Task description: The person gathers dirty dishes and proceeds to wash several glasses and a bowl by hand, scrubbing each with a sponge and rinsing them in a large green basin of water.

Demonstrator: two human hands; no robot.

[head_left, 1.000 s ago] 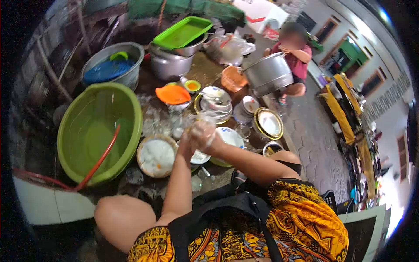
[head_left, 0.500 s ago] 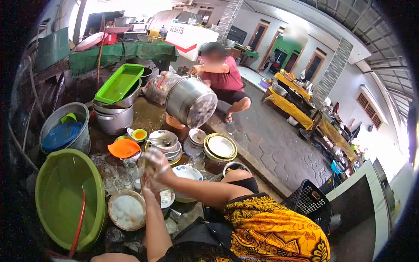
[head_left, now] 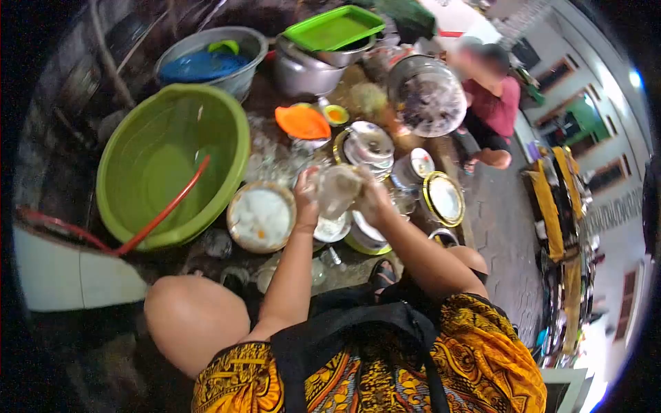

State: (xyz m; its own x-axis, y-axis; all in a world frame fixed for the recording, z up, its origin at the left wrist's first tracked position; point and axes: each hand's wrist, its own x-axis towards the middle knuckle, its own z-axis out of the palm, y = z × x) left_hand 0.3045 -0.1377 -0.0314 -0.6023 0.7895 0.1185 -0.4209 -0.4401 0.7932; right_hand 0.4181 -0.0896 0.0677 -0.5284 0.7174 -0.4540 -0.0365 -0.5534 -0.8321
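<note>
Between my two hands is a clear glass [head_left: 338, 193], blurred, so its exact shape is hard to make out. My left hand [head_left: 307, 197] grips its left side, and my right hand [head_left: 372, 200] wraps around the right side. A bowl of white suds [head_left: 239, 233] sits to the left of my left forearm. Beneath my hands is a second sudsy bowl [head_left: 333, 228], partly hidden. Stacked dishes [head_left: 372, 146] stand just beyond my right hand.
A large green tub [head_left: 113, 175] of water with a red hose [head_left: 172, 204] is at left. Behind are a grey bucket [head_left: 249, 67], an orange dish [head_left: 303, 122], a metal pot [head_left: 303, 76] and a green tray [head_left: 337, 31]. Another person [head_left: 494, 103] crouches beside a large pot [head_left: 427, 96].
My view has turned left and downward. My hands have moved apart to either side of the glass, which shows more clearly between them. The other person's pot has tipped differently.
</note>
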